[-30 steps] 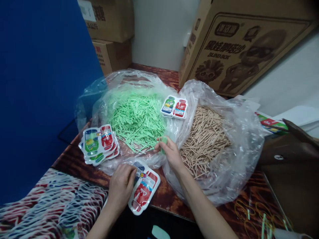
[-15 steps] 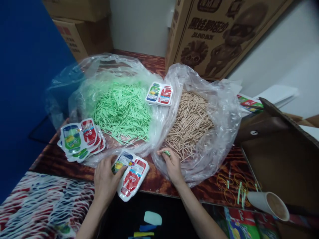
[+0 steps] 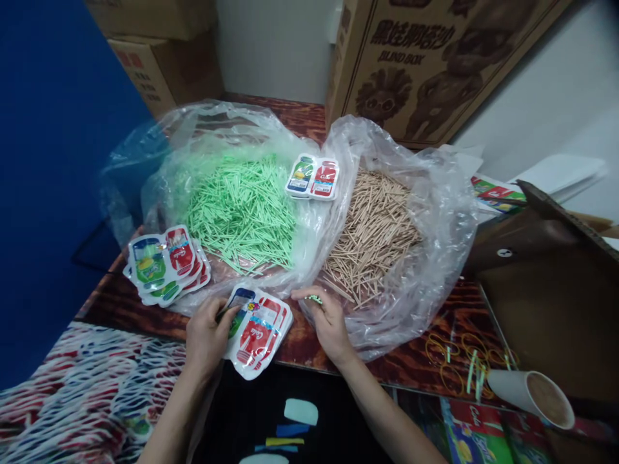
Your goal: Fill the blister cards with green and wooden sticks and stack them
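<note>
My left hand (image 3: pixel 209 335) is closed on a few flat bottle-shaped plastic packets (image 3: pixel 258 338), printed green and red with "Cola", slightly fanned at the table's front edge. In my right hand (image 3: pixel 333 327), curled fingers hold a small bunch of thin green sticks (image 3: pixel 315 299), of which only the pale ends show. Behind my hands a clear bag holds a heap of green sticks (image 3: pixel 242 212). Beside it, another clear bag holds tan sticks (image 3: pixel 374 229), close to my right hand. Several similar packets lie in a stack (image 3: pixel 167 264) at the left.
Two joined packets (image 3: pixel 313 177) rest between the bags. Rubber bands (image 3: pixel 452 380) and a tipped paper cup (image 3: pixel 529 396) are at right, near an open cardboard box (image 3: pixel 541 309). A large carton (image 3: pixel 401 71) stands behind. White netting (image 3: pixel 97 399) fills the lower left.
The packets in my left hand have fanned apart, showing another red edge. My right hand has shifted slightly left, closer to them, its forefinger straighter. The view has moved a little.
</note>
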The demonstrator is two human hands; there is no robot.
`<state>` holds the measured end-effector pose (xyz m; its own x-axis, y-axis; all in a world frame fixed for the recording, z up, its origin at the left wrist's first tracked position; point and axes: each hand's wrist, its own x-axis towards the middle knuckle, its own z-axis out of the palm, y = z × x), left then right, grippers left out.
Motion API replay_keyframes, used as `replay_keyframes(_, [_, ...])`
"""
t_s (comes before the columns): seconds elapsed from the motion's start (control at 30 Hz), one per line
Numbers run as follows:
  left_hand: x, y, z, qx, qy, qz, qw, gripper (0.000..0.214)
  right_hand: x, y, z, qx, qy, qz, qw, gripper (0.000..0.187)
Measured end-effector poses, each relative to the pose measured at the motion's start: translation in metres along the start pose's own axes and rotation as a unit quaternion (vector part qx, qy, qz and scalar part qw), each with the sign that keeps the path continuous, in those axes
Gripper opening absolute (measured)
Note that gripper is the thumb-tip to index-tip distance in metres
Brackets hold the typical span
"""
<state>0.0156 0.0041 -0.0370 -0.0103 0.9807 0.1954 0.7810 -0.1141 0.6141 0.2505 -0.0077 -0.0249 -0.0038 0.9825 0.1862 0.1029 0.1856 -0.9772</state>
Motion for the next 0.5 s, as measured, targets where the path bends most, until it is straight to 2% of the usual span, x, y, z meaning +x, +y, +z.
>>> replay_keyframes(0.1, [0.000, -0.004, -0.003, 0.000, 0.017, 0.057, 0.998, 0.025, 0.002, -0.002, 0.003, -0.015, -0.001, -0.011, 1.000, 0.021])
replay_keyframes(0.2, [0.000, -0.007, -0.004, 0.011, 0.039, 0.087, 0.995, 0.023, 0.003, -0.003, 0.007, -0.024, -0.002, -0.018, 1.000, 0.021])
replay_keyframes(0.37, [-0.001, -0.011, -0.008, 0.018, 0.055, 0.091, 0.994, 0.013, 0.004, -0.003, 0.010, -0.024, -0.004, -0.013, 1.000, 0.021])
replay_keyframes(0.5, [-0.002, -0.009, -0.018, -0.008, 0.060, 0.103, 0.993, 0.011, 0.003, -0.003, 0.010, -0.024, -0.007, -0.004, 1.000, 0.021])
